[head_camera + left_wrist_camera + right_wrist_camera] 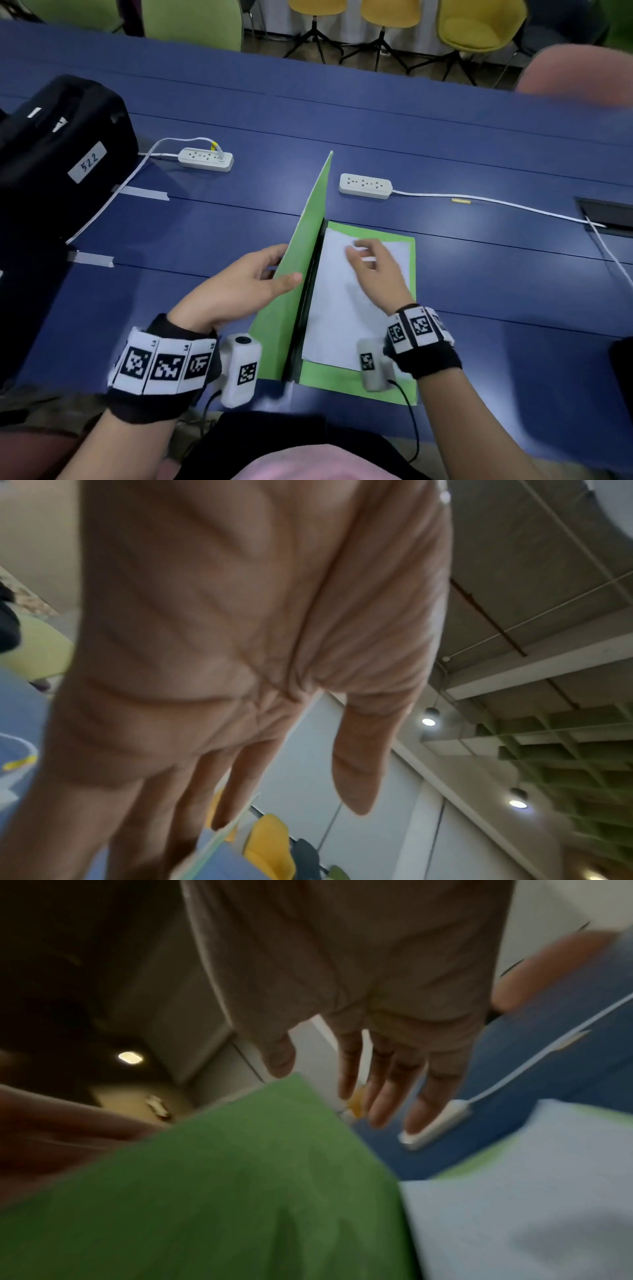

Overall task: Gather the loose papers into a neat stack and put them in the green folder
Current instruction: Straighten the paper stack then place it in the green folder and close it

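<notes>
The green folder lies open on the blue table [479, 291], its back leaf [356, 383] flat and its front cover [301, 240] standing almost upright from the black spine. A white paper stack [335, 308] rests squared on the back leaf. My left hand [281, 274] meets the cover's free edge with straight fingers behind it and the thumb across its inner face. The left wrist view shows that thin edge [236, 823] beside my straight fingers [219, 791]. My right hand [363, 253] hovers blurred over the far end of the papers, fingers relaxed and holding nothing. The right wrist view shows the cover [240, 1191] and papers [514, 1204].
A black bag [61, 154] fills the table's left side. Two white power strips [205, 159] [364, 186] lie beyond the folder, their cords trailing left and right. A cable hatch [606, 216] sits at the right edge. Chairs stand behind the table.
</notes>
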